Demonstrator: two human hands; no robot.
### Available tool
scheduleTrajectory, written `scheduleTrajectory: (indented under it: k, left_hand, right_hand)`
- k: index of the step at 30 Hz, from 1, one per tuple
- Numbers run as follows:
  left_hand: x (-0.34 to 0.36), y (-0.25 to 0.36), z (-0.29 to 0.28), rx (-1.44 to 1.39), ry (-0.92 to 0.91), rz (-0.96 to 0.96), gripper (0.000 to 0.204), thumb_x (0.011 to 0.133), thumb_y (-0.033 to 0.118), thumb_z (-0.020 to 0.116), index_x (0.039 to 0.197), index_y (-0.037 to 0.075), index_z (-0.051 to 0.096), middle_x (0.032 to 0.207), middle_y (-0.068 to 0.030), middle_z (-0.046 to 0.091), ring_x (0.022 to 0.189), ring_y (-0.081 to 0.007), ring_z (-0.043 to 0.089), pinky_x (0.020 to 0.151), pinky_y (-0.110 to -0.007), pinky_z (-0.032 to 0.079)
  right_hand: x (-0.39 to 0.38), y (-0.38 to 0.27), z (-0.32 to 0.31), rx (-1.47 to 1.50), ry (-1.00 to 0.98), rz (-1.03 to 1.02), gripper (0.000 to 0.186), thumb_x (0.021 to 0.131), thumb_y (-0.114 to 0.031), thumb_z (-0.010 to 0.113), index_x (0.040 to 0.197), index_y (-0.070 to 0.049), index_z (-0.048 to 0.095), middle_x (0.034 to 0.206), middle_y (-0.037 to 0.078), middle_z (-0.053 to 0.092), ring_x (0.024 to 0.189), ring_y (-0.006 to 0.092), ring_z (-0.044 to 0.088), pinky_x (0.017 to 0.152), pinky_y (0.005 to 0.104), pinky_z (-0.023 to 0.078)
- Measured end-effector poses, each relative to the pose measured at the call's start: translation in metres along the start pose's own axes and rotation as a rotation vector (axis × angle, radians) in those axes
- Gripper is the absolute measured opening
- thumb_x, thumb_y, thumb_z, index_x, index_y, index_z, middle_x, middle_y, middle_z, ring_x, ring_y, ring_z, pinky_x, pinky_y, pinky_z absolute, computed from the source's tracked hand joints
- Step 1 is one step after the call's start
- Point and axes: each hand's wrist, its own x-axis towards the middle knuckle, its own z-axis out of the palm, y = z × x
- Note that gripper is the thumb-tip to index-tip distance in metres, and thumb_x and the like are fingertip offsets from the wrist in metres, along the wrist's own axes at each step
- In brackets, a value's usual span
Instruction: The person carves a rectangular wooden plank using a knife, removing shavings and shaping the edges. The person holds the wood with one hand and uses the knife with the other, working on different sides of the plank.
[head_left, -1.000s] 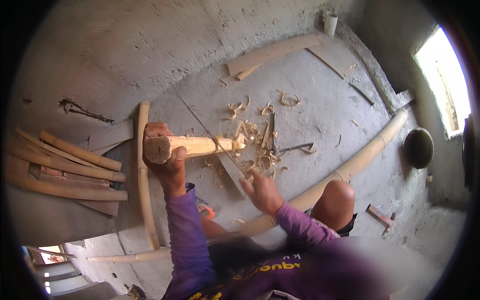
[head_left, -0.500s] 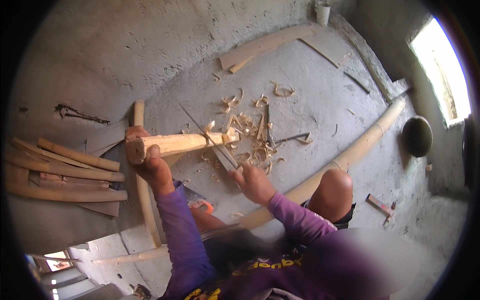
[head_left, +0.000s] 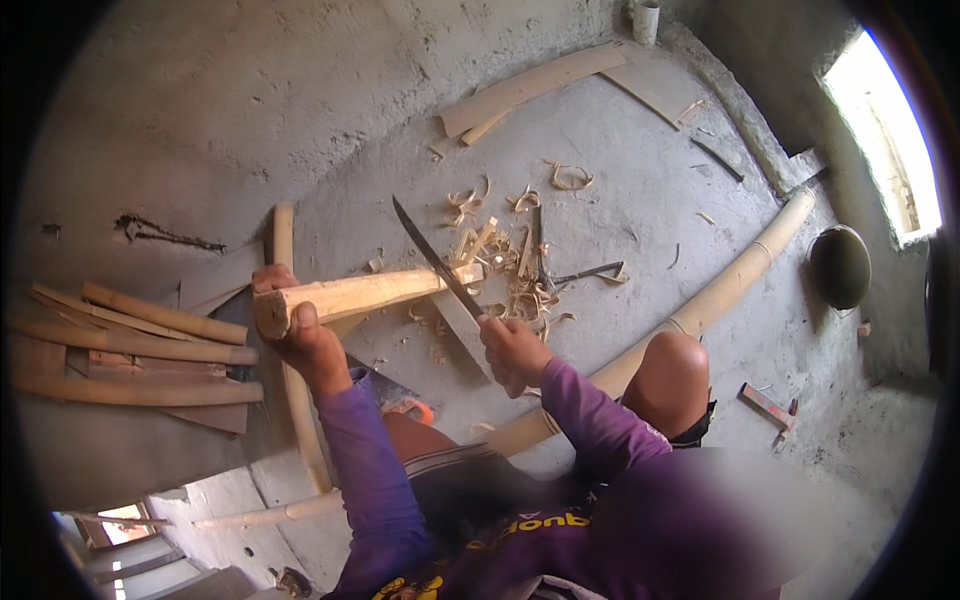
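Observation:
My left hand (head_left: 300,325) is wrapped around the near-left end of a pale squared wooden stick (head_left: 370,293), thumb on its end. The stick lies about level, its far end over a heap of curled shavings (head_left: 525,260). My right hand (head_left: 515,352) grips a long knife (head_left: 432,252), its handle mostly hidden in the fist. The dark blade slants up and left across the stick near its far end. I cannot tell whether the edge touches the wood.
A long bamboo pole (head_left: 735,275) runs along the right, past my knee. Split bamboo pieces (head_left: 170,350) are piled at left beside an upright-looking bamboo length (head_left: 283,235). A hammer (head_left: 768,408) lies at right; an orange-handled tool (head_left: 415,410) lies below the stick.
The knife has turned and lifted, showing its dark face at a steeper slant. The shaving curling up from the stick has come away. My left hand has barely moved.

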Motion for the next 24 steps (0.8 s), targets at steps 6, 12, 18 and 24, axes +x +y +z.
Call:
scheduleTrajectory:
  k: [6, 12, 18, 24]
  left_hand:
    - [0.0, -0.006, 0.002, -0.011, -0.044, 0.05, 0.05, 0.077, 0.051, 0.064, 0.09, 0.004, 0.051, 0.097, -0.0101, 0.051, 0.087, -0.0229, 0.05, 0.08, -0.036, 0.042]
    - [0.001, -0.005, -0.003, -0.052, -0.033, -0.036, 0.047, 0.08, 0.049, 0.063, 0.094, 0.005, 0.052, 0.102, -0.0094, 0.053, 0.1, -0.0249, 0.054, 0.093, -0.04, 0.045]
    - [0.008, -0.051, -0.041, -0.284, 0.39, -0.363, 0.047, 0.098, 0.028, 0.064, 0.133, -0.001, 0.055, 0.134, -0.0139, 0.056, 0.126, -0.0306, 0.056, 0.104, -0.045, 0.051]
    - [-0.06, -0.147, -0.152, 0.632, 0.358, -0.263, 0.077, 0.096, 0.008, 0.064, 0.162, 0.014, 0.023, 0.158, -0.0206, 0.034, 0.14, -0.0358, 0.044, 0.113, -0.052, 0.044]
  right_hand:
    - [-0.013, -0.044, 0.011, 0.095, 0.288, 0.421, 0.043, 0.101, -0.041, 0.058, 0.099, 0.003, 0.06, 0.078, 0.028, 0.068, 0.073, 0.0454, 0.069, 0.067, 0.051, 0.054]
    - [-0.015, -0.009, 0.009, 0.617, 0.08, 0.755, 0.045, 0.101, -0.047, 0.057, 0.107, -0.002, 0.062, 0.079, 0.018, 0.066, 0.068, 0.0292, 0.067, 0.057, 0.044, 0.051]
    - [-0.02, 0.005, -0.011, 1.048, 0.382, 0.828, 0.043, 0.102, -0.048, 0.055, 0.093, -0.006, 0.06, 0.064, 0.002, 0.055, 0.053, 0.0137, 0.055, 0.043, 0.0327, 0.042]
    - [-0.017, 0.035, -0.016, 0.016, 0.527, 0.765, 0.043, 0.101, -0.044, 0.059, 0.1, -0.001, 0.059, 0.075, 0.023, 0.068, 0.072, 0.0414, 0.069, 0.064, 0.0516, 0.053]
